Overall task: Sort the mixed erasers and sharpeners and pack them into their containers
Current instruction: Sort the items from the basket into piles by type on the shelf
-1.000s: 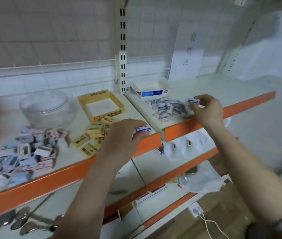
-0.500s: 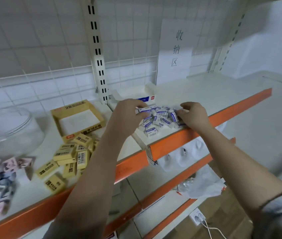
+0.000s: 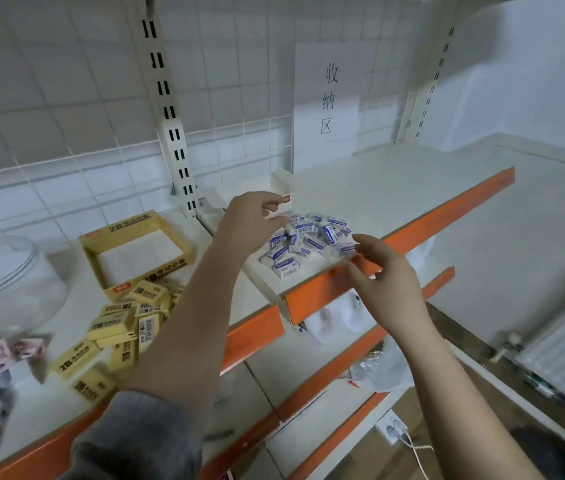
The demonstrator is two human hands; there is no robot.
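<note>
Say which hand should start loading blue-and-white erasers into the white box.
Left, probably. The left hand hovers between the white box and the blue-and-white erasers; the right hand is at the pile's near edge, farther from the box.

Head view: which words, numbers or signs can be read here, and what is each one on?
"收纳区", written top to bottom, on the paper sign on the grid wall.
"2B" on the yellow erasers and the yellow box; their smaller print is blurred.
Blue-white erasers: barcodes and print too small to read.
</note>
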